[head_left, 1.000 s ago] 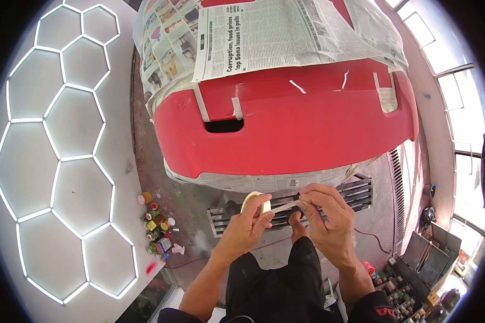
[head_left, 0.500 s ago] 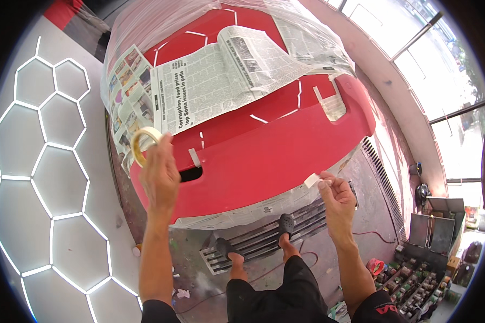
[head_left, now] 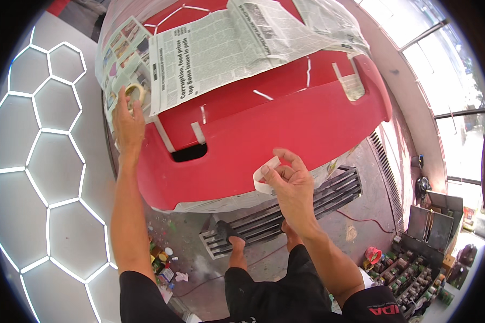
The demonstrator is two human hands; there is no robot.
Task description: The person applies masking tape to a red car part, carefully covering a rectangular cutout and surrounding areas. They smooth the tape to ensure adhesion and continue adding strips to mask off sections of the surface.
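My left hand (head_left: 128,124) is closed around the side of a roll of masking tape (head_left: 141,92), held over the left edge of the newspaper sheets. In my right hand (head_left: 293,188), thumb and fingers pinch a curled strip of masking tape (head_left: 257,176) above the panel's lower edge. Between and beyond both hands lies a red car body panel (head_left: 242,142). It has a dark opening (head_left: 191,153) at the left, with a short tape strip (head_left: 198,132) just above it. A longer tape strip (head_left: 164,134) slants beside the opening. Newspaper (head_left: 213,75) covers part of the red surface.
Clear plastic sheeting (head_left: 334,24) drapes the car's far side. A slatted metal grate (head_left: 328,196) lies by my feet. Several cans and tools (head_left: 409,274) crowd the lower right, and a hose (head_left: 369,226) crosses the floor. A hexagon-patterned surface (head_left: 16,210) stands left.
My left hand has moved left and farther out with the tape roll. My right hand has come left, and its tape strip now curls in a longer loop. The view has shifted slightly.
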